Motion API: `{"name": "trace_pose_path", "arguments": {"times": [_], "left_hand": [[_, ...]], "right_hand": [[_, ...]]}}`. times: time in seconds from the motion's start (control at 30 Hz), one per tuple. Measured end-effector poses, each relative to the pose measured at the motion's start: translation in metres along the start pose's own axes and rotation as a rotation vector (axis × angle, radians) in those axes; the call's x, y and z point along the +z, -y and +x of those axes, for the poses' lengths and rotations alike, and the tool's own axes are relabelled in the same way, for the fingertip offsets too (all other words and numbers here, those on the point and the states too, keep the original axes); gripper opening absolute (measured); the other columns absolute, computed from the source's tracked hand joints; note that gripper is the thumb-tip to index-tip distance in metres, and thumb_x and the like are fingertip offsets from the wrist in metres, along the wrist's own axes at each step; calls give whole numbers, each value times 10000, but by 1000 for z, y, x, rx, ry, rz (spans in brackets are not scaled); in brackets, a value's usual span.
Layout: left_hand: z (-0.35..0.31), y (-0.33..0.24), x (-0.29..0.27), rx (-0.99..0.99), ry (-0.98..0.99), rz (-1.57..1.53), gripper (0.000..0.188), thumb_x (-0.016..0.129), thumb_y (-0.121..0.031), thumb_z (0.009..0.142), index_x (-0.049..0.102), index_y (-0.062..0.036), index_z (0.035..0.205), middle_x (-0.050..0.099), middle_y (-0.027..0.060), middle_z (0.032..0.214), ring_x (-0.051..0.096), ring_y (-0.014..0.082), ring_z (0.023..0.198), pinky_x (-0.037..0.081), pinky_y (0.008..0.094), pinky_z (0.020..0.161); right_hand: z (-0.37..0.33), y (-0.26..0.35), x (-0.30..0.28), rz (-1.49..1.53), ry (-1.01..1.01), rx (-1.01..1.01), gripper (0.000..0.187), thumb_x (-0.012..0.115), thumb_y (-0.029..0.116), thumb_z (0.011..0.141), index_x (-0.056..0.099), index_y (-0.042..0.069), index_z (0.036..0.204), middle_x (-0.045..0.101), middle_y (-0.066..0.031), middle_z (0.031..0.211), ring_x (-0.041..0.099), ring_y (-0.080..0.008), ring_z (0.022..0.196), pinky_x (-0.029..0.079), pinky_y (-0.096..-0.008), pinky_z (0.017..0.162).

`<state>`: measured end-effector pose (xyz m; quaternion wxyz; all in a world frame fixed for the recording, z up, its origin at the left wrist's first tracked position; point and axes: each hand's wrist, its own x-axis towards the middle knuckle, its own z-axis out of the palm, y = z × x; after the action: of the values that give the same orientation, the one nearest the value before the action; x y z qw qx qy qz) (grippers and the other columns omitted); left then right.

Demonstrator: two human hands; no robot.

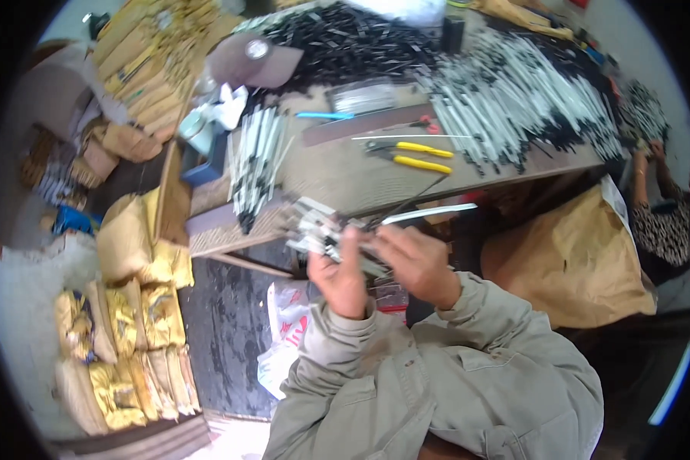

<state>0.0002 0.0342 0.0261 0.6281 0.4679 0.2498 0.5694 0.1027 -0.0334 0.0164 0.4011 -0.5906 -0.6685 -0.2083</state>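
My left hand [340, 277] is closed around a loose bundle of thin white strips with black ends [313, 227], held over the near edge of the workbench. Beside it, my right hand [415, 259] has its fingers drawn together on one white strip [437, 212], which points out to the right. A thin dark piece rises near the right fingertips. Motion blurs the bundle and the fingertips. Just beyond the hands lie pliers with yellow handles [422, 156]. A smaller batch of white strips [257, 153] rests on the bench to the left.
A large pile of white strips [514, 100] covers the bench's right side; black pieces [345, 38] are heaped at the back. A cap [254, 61] and blue box [204, 165] stand left. A big brown sack [575, 257] is at right, near another person [662, 218].
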Motion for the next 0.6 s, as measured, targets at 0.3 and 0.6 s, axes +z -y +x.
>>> {"name": "trace_pose_path", "arguments": {"times": [0.3, 0.6], "left_hand": [[12, -35, -24, -88, -140, -378, 300, 484, -185, 933, 425, -54, 1196, 333, -27, 571, 363, 80, 500, 326, 218, 456], [-25, -55, -22, -108, 406, -394, 290, 505, -182, 909, 418, -47, 1150, 624, 186, 721, 611, 417, 899, 491, 523, 827]], "right_hand": [[11, -99, -52, 484, -95, 514, 170, 573, 127, 856, 619, 8, 968, 601, -67, 945, 573, -110, 748, 435, -231, 578], [38, -259, -17, -496, 376, 721, 242, 600, 274, 753, 658, 41, 782, 644, -150, 789, 625, -305, 735, 464, -416, 655]]}}
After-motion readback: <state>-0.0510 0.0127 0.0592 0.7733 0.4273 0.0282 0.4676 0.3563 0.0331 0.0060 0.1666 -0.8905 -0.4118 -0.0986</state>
